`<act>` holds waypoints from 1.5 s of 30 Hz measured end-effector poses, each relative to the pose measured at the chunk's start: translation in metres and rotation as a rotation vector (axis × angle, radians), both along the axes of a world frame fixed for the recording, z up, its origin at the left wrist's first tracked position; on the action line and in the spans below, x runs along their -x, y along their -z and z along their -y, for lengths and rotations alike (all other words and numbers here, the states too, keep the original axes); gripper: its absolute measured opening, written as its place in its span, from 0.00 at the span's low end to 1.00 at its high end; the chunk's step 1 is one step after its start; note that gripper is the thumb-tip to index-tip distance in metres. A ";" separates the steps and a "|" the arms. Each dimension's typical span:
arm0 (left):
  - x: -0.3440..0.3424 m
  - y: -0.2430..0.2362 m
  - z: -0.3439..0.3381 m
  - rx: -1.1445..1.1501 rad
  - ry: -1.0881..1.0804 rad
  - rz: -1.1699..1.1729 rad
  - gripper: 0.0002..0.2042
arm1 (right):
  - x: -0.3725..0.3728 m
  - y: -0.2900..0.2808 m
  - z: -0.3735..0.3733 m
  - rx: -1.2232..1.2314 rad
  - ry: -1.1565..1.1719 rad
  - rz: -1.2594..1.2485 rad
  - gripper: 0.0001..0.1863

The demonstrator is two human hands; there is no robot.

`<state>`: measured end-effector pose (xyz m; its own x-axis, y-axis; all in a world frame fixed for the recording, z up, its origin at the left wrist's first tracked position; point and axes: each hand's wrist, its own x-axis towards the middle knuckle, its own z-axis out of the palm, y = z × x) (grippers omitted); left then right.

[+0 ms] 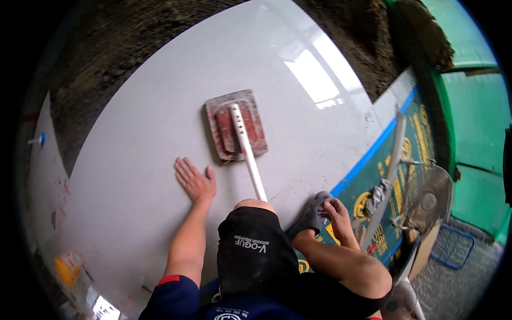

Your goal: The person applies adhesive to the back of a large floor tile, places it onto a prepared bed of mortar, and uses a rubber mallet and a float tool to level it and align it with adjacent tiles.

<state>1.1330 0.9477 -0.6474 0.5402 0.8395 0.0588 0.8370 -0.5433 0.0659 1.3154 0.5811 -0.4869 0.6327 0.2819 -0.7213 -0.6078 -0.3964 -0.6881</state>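
Observation:
My left hand (196, 181) lies flat on a large, glossy light-grey tile (144, 122), its fingers stretched out. To its right, a tamper with a grey and red rectangular pad (224, 128) rests on the tile. Its white handle (250, 160) has a row of holes near the pad and runs back toward my bent knee, with neither hand on it. My right hand (337, 216) is beside my dark clog (313, 214), with the fingers curled in toward the thumb. Whatever may be between those fingers is too small to make out.
Brown loose soil (128, 37) borders the tile's far side. On the right lie blue tape (358, 162), a printed green sheet (373, 184), a long grey bar (394, 152) and a crumpled grey cloth (380, 193). A round fan (429, 198) stands beyond; a yellow object (66, 271) is at lower left.

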 end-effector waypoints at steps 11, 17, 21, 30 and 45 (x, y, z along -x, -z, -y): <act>0.021 -0.027 -0.066 0.431 0.714 -0.295 0.47 | -0.001 0.058 -0.111 -0.279 -0.536 -0.502 0.30; 0.012 -0.008 -0.003 0.415 0.599 -0.194 0.53 | -0.032 0.072 -0.154 -0.480 -0.578 -0.871 0.33; 0.040 0.005 0.085 0.529 0.789 -0.058 0.47 | -0.072 0.092 -0.182 -0.386 -0.703 -0.792 0.26; 0.035 -0.030 0.170 0.555 0.519 0.161 0.39 | -0.144 0.070 -0.207 0.127 -0.971 -0.018 0.24; -0.069 0.007 0.061 0.024 -0.201 -0.012 0.38 | -0.256 -0.142 -0.259 -0.352 -0.656 0.726 0.27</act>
